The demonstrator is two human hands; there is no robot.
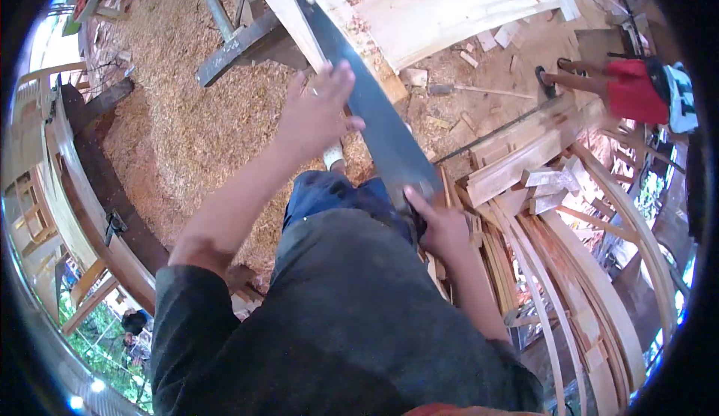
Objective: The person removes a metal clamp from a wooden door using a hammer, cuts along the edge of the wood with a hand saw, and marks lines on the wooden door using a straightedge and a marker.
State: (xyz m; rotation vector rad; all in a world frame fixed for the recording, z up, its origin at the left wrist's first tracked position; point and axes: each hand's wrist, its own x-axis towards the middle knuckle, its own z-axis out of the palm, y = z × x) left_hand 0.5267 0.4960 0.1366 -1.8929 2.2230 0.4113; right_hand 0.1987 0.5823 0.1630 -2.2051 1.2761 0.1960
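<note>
A hand saw (pixel 378 109) with a broad dark blade runs from near my body up towards the left edge of a pale wooden panel (pixel 464 11). My right hand (pixel 446 230) is closed round its handle, the thumb lying along the near end of the blade. My left hand (pixel 318 109) is beside the blade's left side with its fingers spread and nothing in them. Whether its fingertips touch the blade or the wood, I cannot tell. The blade passes over the panel's near corner and hides part of that edge.
Wood shavings (pixel 180 109) cover the ground at left. A metal-and-wood stand (pixel 240 45) is beside the panel. A hammer-like tool (pixel 443 89) lies on the ground. Stacked curved boards (pixel 577 281) fill the right. A person in red shorts (pixel 635 90) stands at far right.
</note>
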